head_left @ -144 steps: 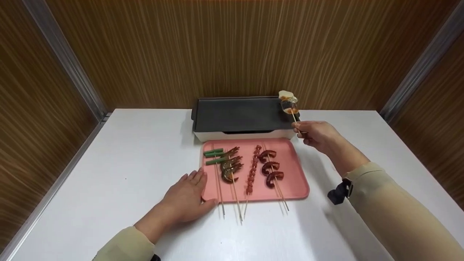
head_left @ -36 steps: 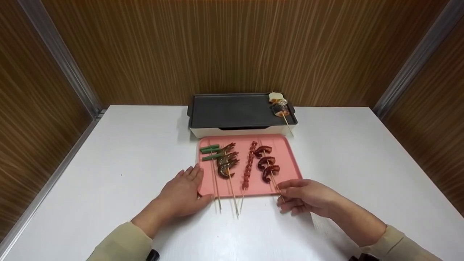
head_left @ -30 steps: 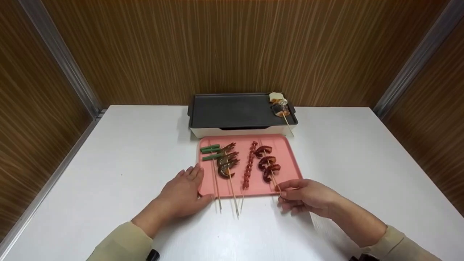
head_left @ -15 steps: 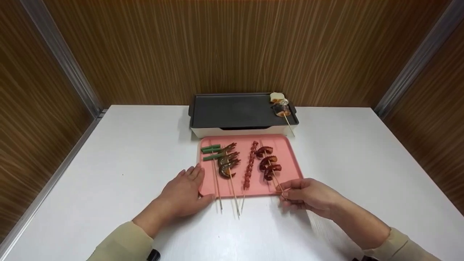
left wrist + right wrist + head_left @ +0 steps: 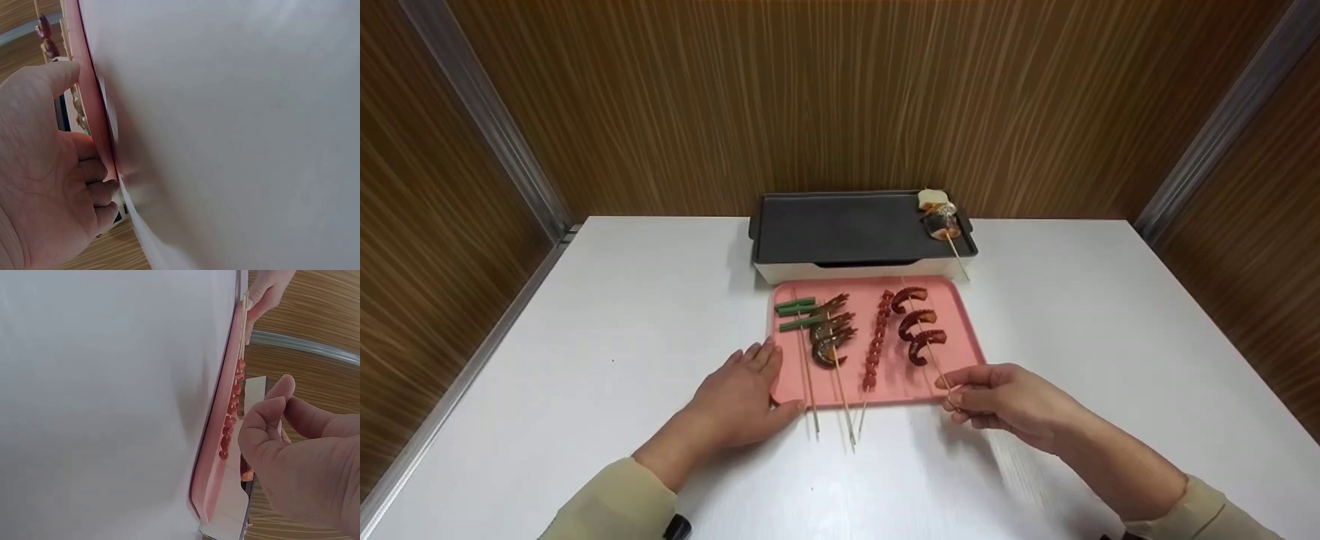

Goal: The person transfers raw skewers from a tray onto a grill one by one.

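My right hand pinches the stick end of a skewer of curled, reddish-brown octopus tentacle pieces, between thumb and fingers. The skewer slants over the right part of a pink tray. My left hand rests at the tray's left edge, fingers extended along the rim and thumb at the front corner. Left of the octopus lie a skewer of small red meat pieces, a shrimp skewer and a skewer of green stalks. In the right wrist view, the fingers hide most of the octopus skewer.
Behind the tray stands a flat grill with a dark plate and a white base. On its right end lies a skewer with white and dark-skinned chunks, its stick overhanging the front. Wood-grain panels enclose the white table.
My right hand held the chunky skewer over the grill; that skewer now lies there. Since then the hand has gripped the octopus skewer and raised it slightly. The left hand stays put.
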Available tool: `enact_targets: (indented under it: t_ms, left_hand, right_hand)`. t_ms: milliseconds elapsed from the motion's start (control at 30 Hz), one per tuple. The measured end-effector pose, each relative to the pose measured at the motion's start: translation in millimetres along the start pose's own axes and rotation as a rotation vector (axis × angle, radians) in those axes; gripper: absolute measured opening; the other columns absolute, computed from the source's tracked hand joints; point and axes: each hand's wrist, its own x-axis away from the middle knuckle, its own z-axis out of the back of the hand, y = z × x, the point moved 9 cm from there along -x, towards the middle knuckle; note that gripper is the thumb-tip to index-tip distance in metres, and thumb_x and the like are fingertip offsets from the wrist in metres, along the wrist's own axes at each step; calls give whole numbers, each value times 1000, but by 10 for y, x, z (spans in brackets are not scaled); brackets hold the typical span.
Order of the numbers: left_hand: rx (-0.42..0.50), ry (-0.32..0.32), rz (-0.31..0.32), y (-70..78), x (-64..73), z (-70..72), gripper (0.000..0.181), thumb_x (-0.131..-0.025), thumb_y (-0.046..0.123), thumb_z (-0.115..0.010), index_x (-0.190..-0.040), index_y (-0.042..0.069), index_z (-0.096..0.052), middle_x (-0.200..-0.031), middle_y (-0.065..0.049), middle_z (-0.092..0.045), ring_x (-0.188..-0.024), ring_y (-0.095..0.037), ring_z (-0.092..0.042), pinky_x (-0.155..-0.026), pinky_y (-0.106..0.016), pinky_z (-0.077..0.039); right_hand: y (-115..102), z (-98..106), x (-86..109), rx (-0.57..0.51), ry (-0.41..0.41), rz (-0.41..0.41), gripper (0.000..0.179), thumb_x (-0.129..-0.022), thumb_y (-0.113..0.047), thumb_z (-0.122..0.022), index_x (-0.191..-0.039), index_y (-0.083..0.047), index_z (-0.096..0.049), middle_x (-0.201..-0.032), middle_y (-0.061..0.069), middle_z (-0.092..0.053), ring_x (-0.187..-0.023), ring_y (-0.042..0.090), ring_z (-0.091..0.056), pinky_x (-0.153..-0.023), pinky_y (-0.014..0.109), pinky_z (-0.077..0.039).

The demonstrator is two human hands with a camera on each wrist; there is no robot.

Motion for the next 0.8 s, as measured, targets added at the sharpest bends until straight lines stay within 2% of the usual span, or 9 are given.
enact_targets:
  t_ms: [200, 500, 700, 800]
  left_hand:
    - [3, -6, 0, -9, -2, -16, 89, -103, 58, -54, -160, -8, -36, -169, -24, -31, -157, -40, -28, -128, -53, -25]
    - [-15, -9, 3, -6, -14, -5, 90, -103, 59, -53, -161, -7, -36, -169, -23, -31, -158, -40, -28, -128, -53, -24]
    - [-18, -8, 7, -3, -8, 8, 90, -103, 59, -53, -161, -7, -36, -169, -23, -31, -158, -40, -28, -129, -53, -24]
    - [-10, -6, 8, -4, -3, 4, 90, -103, 59, -54, -161, -7, -36, -169, -23, -32, -157, -40, -29, -128, -53, -24]
  right_hand:
    - [-101, 15, 42, 3, -12, 22, 43, -106, -6, -62, -143, 15, -52, -105, 7, -71, -91, 13, -69, -81, 23, -58]
    - [-385, 134, 29, 24, 37, 47, 43, -107, -4, -60, -145, 14, -52, -107, 6, -74, -94, 14, -71, -86, 26, -60]
    - [-594, 243, -86, 47, 77, 66, 39, -107, -6, -61, -143, 10, -57, -107, 4, -75, -93, 11, -70, -83, 24, -59]
    - [-685, 299, -181, 22, 94, 66, 37, -107, -5, -61, -141, 10, -57, -105, 3, -76, -91, 10, -71, -83, 23, -59]
